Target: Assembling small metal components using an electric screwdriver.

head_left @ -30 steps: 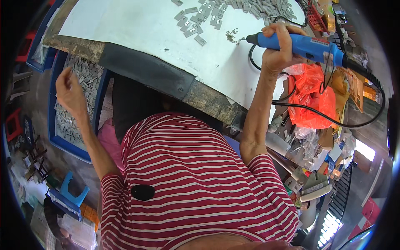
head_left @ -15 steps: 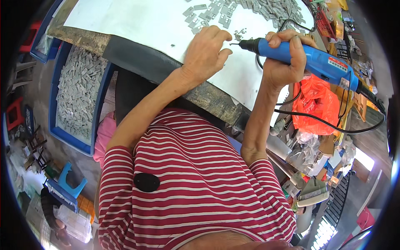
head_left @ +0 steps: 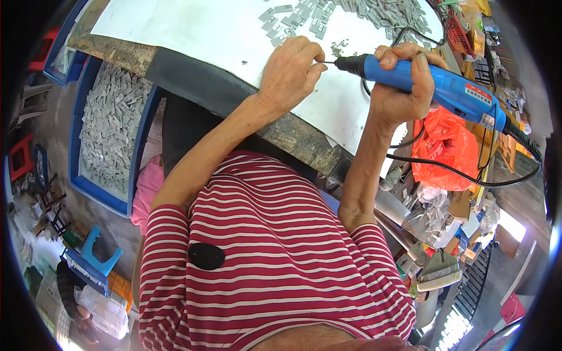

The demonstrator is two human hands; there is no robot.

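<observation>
head view, the only one i have: my right grip (head_left: 404, 88) is wrapped around a blue cylindrical plastic power driver (head_left: 456, 90) with a black nose, held over the worn wooden counter (head_left: 111, 50) and its white sheet (head_left: 175, 35). the thin dark metal bit (head_left: 329, 62) reaches my left grip (head_left: 291, 73), whose thumb and forefinger bend in at its tip; i cannot tell whether they pinch a small part there.

as for progress, i judge the work to be partway. tiny dark metal bits of hardware (head_left: 339, 47), perhaps screws, lie loose just beyond the driver's nose and look unused. flat grey rectangular pieces (head_left: 318, 28) are scattered on the sheet beyond my left grip, with a dense grey heap (head_left: 398, 17) farther right. beside the counter, on the left, a deep blue plastic tray (head_left: 100, 200) is loaded with small grey parts (head_left: 111, 128). which batch is done and which is left, i cannot tell at this size.
</observation>
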